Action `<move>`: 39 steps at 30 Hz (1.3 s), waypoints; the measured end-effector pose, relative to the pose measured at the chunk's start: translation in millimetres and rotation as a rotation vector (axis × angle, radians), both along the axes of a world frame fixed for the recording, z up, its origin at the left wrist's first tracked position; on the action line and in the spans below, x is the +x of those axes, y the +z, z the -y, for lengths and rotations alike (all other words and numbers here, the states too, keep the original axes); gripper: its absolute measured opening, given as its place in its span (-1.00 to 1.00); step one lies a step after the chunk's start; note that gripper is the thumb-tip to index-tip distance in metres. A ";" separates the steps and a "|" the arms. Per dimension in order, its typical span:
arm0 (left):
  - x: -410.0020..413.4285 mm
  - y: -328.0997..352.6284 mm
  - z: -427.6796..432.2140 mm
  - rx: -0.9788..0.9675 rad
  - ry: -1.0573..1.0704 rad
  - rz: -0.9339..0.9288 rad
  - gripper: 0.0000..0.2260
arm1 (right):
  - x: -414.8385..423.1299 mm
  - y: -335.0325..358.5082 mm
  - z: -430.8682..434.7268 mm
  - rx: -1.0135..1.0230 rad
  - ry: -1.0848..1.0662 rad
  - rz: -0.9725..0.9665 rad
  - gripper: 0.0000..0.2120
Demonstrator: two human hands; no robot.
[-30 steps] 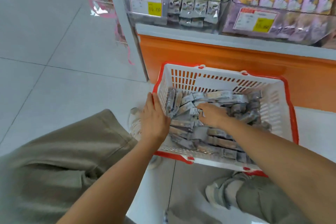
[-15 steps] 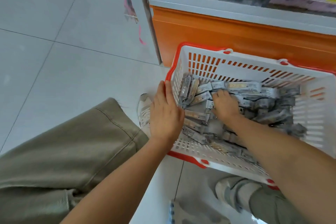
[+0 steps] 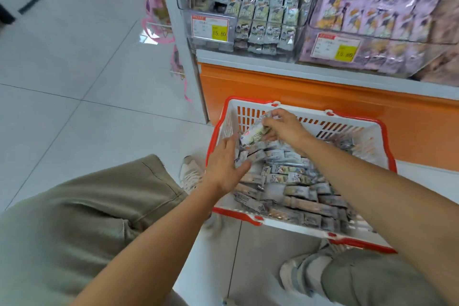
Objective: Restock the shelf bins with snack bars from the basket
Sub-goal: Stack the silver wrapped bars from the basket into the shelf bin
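Note:
A white basket with a red rim [image 3: 352, 126] stands on the floor against the shelf base, filled with several grey-wrapped snack bars [image 3: 293, 181]. My right hand [image 3: 283, 126] is raised above the pile near the basket's far wall, fingers closed on a bunch of snack bars [image 3: 253, 135]. My left hand [image 3: 226, 164] hovers over the basket's left side with fingers spread, holding nothing. Above, a clear shelf bin [image 3: 246, 10] holds rows of grey snack packs behind a price tag.
A second clear bin with purple packs [image 3: 377, 15] sits to the right. The orange shelf base [image 3: 310, 97] runs behind the basket. My bent knees in olive trousers [image 3: 82, 218] and my shoes [image 3: 190, 174] flank the basket on the white tiled floor.
My right hand has lifted out of the pile with snack bars in its grip. My left hand has come off the basket's rim and opened. The view has tilted up, showing the bins.

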State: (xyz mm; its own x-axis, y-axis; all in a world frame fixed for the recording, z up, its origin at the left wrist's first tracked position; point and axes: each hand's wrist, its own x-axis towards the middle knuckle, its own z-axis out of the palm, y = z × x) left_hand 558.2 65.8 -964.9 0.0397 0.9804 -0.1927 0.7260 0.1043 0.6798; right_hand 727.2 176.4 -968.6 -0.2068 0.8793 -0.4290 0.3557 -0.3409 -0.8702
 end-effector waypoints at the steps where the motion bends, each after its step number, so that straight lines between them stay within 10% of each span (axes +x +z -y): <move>1: 3.4 8.2 0.6 -0.041 0.043 0.166 -0.46 | 0.8 10.9 2.5 -0.031 -0.029 -0.052 -0.75; 12: -2.0 85.7 -13.5 -0.038 0.323 0.728 -0.75 | 10.1 92.3 18.5 -0.007 -0.046 -0.161 -0.61; 29: -50.9 188.8 -99.4 0.213 0.394 0.713 -0.83 | -49.5 197.0 -43.3 0.768 0.325 0.266 -0.62; 39: -82.8 168.7 -154.3 0.530 -0.047 -0.749 -0.49 | -95.1 201.7 -135.3 0.586 0.076 0.410 -0.55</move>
